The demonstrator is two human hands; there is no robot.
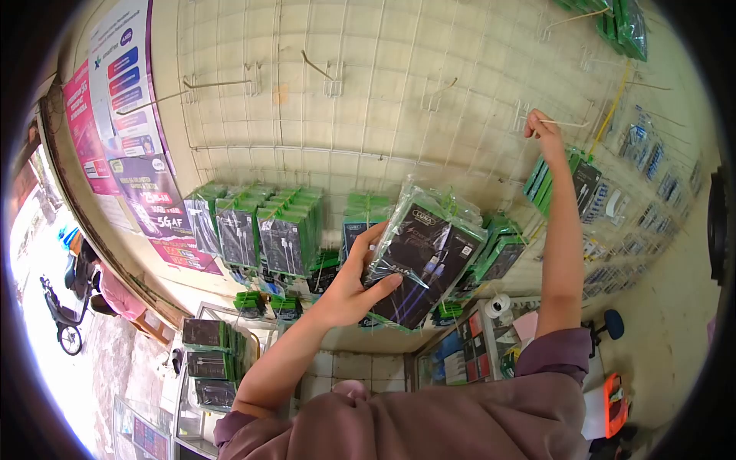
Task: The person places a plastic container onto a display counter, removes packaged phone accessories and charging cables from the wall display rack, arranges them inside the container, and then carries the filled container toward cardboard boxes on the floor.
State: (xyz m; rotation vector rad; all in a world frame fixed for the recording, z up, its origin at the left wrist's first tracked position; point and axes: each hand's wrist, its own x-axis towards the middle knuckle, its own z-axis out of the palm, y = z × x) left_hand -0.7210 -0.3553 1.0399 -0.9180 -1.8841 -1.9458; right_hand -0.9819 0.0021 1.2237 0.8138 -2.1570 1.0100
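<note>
My left hand [356, 280] is closed around a thick stack of packaged cables [429, 257] in clear plastic with green edges. The front pack is black, with a cable pictured on it, and the stack tilts in front of the wall. Up at the right, my right hand [543, 132] has its fingers closed on a wire hook [566, 123], whose tip sticks out past the hand. This hook hangs on the white wire grid [368, 84]. Just below my right wrist hangs another bunch of green packs [586, 180].
More green cable packs [290, 234] hang in rows along the lower grid. Bare hooks [218, 83] jut out at the upper left. Several stacked packs [208, 360] lie on the glass counter at lower left. Small blister packs [644, 149] hang on the right, and posters [126, 84] cover the left wall.
</note>
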